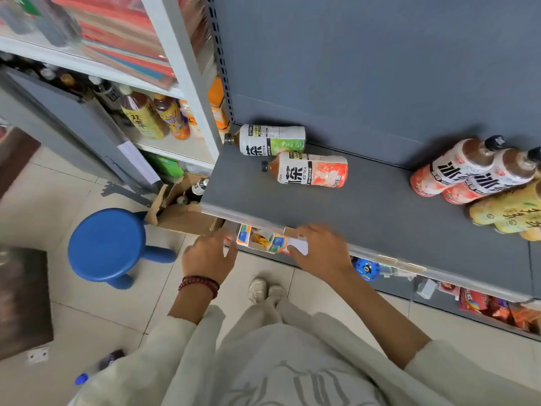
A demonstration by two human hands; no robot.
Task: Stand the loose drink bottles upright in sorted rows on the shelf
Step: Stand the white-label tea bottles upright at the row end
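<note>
Two loose tea bottles lie on their sides on the grey shelf (366,218). The green-label bottle (269,140) is at the back left with its cap pointing left. Just in front of it lies the peach-label bottle (310,170), cap also to the left. At the right end stand two peach-label bottles (456,171) and, in front of them, yellow-label bottles (509,212), all upright. My left hand (210,254) and my right hand (319,250) hover below the shelf's front edge, fingers relaxed, holding nothing and slightly blurred.
A blue stool (108,244) stands on the tiled floor at the left. Beside the shelf's left end sits an open cardboard box (181,209) with bottles inside. Small packaged goods (263,240) fill the lower shelf under my hands. A white rack (152,118) at the left holds more bottles.
</note>
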